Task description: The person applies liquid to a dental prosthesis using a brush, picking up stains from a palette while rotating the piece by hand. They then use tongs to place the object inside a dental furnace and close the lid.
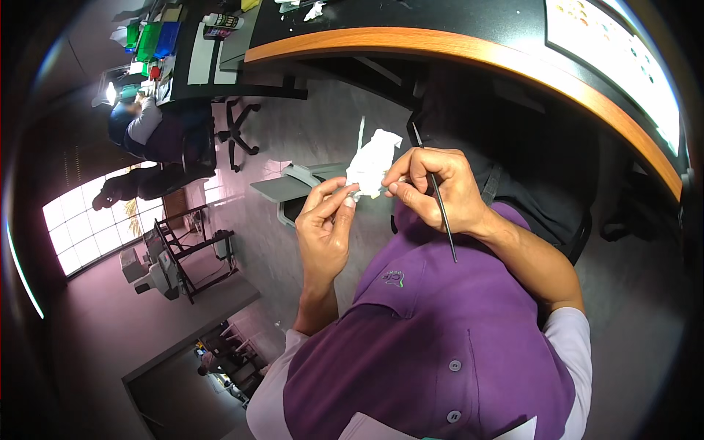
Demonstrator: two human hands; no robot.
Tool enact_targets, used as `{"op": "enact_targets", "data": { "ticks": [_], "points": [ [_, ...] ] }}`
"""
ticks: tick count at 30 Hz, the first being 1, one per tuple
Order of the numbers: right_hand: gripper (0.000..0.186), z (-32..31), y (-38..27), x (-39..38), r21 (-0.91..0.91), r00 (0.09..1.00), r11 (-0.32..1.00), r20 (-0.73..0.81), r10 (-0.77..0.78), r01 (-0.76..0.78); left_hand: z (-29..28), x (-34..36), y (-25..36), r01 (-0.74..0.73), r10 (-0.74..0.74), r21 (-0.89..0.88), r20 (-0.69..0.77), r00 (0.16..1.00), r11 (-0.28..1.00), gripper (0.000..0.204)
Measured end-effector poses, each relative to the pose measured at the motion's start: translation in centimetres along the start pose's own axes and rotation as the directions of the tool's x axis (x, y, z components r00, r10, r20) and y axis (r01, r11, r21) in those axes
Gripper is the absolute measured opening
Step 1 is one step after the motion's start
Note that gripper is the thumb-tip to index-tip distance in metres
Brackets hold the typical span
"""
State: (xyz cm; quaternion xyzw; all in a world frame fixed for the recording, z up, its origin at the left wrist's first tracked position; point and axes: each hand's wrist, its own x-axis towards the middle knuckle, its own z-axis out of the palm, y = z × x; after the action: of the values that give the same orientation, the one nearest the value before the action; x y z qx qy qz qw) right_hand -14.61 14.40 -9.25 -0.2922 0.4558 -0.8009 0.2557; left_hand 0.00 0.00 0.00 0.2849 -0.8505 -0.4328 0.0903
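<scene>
A crumpled white tissue (pixel 375 155) is held up in front of my chest, with a thin strip of it sticking upward. My left hand (pixel 326 227) pinches its lower left side between thumb and fingers. From the other side, my right hand (pixel 446 192) has its thumb and fingertips closed at the tissue's right edge. The same hand also carries a thin dark rod (pixel 448 235), slanted across the fingers, with a pointed upper end. A small yellowish bit (pixel 375 196) shows under the tissue; I cannot tell what it is.
A black table (pixel 440 22) with a wooden edge curves across ahead, with a bright white sheet (pixel 623 51) at its right. A grey panel (pixel 282 189) stands beyond my left hand. Far left, a person (pixel 147 125) sits at another bench near green and blue bins (pixel 149 42).
</scene>
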Motion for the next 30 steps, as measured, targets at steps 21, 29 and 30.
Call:
{"op": "enact_targets", "data": {
  "ticks": [21,29,30],
  "points": [
    [0.036,0.0,6.9,0.3,-0.078,0.964,0.971,0.124,0.235,-0.226,2.4,-0.6,-8.9,0.119,-0.111,0.108,-0.081,0.991,0.987,0.023],
    [0.030,-2.8,-6.3,-2.3,-0.104,0.998,0.994,0.050,-0.037,0.042,-0.4,0.3,1.5,-0.094,0.095,-0.013,0.142,0.985,0.995,0.022],
    [0.030,-3.8,-8.6,-2.9,-0.162,0.995,0.982,0.036,-0.094,0.099,-0.2,0.6,3.3,-0.136,0.144,-0.053,0.199,0.969,0.989,0.022]
  ]
}}
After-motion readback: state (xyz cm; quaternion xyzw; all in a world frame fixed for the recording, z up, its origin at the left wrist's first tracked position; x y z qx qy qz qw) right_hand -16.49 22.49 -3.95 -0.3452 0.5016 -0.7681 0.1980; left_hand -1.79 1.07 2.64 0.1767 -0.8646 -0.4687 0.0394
